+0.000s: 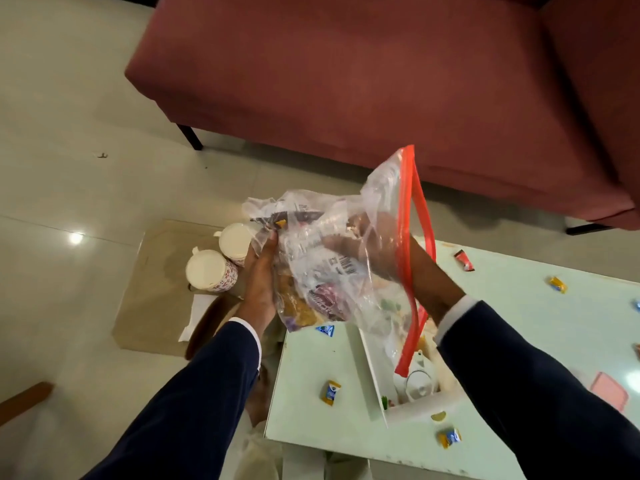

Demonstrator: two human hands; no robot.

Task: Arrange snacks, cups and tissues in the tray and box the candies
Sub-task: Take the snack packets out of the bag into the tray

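Both arms are wearing dark navy sleeves, smooth and plain like a suit jacket. At the left sleeve a thin white cuff is peeking out in a narrow curved band at the wrist. The right sleeve is showing a wider white cuff (probably a shirt beneath, though the fabric is too blurred to be sure). The left hand and right hand are going bare, no rings or watch showing.
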